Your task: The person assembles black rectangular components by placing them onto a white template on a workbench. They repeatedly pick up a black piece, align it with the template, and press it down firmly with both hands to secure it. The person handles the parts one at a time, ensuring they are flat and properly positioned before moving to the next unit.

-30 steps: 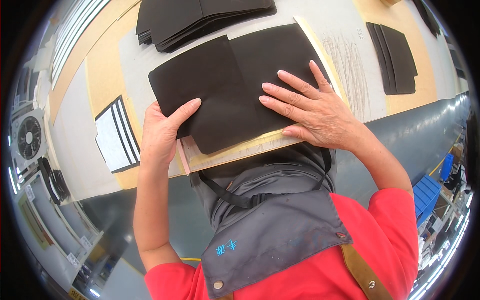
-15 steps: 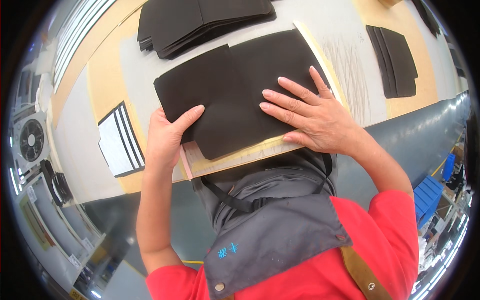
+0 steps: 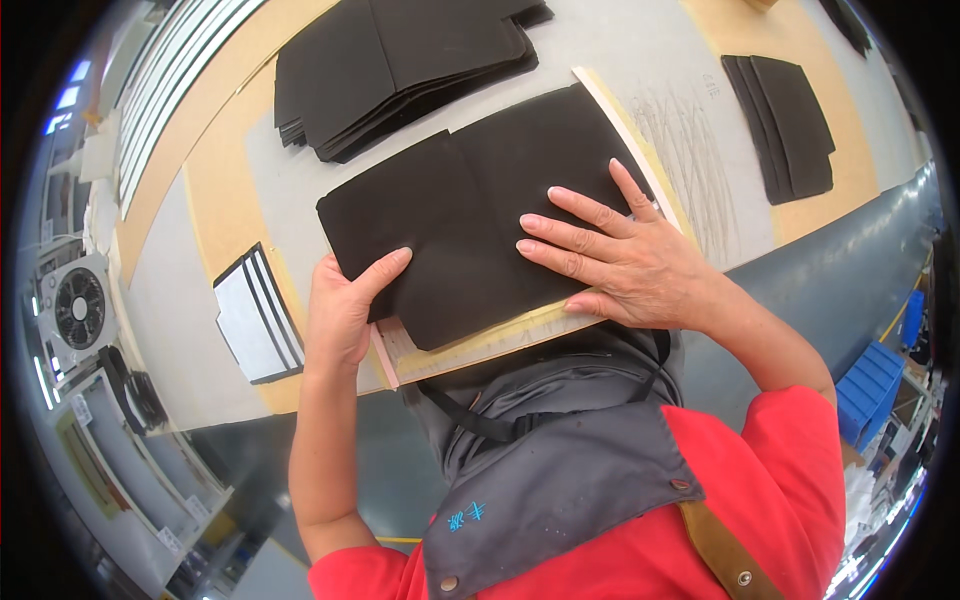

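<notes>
A black flat panel point(image 3: 480, 230) with a notched outline lies before me on the worktable, a faint crease running down its middle. My left hand point(image 3: 345, 300) grips its lower left edge, thumb on top and the other fingers out of sight beneath. Spread flat over its right part is my right hand point(image 3: 620, 255), fingers apart and palm down. Pale strips border the panel: a pink one point(image 3: 384, 358) by my left wrist and a whitish one point(image 3: 610, 115) along the far right edge.
Beyond the panel stands a stack of similar black panels point(image 3: 400, 65). Smaller black pieces point(image 3: 780, 130) overlap at the right, and white pieces with black stripes point(image 3: 258, 315) lie at the left. A fan point(image 3: 80, 305) stands past the table's left end; blue bins point(image 3: 870, 395) sit at the right.
The whole scene sits slightly lower in the picture, as the view has shifted. Both hands keep nearly the same places on the black panel.
</notes>
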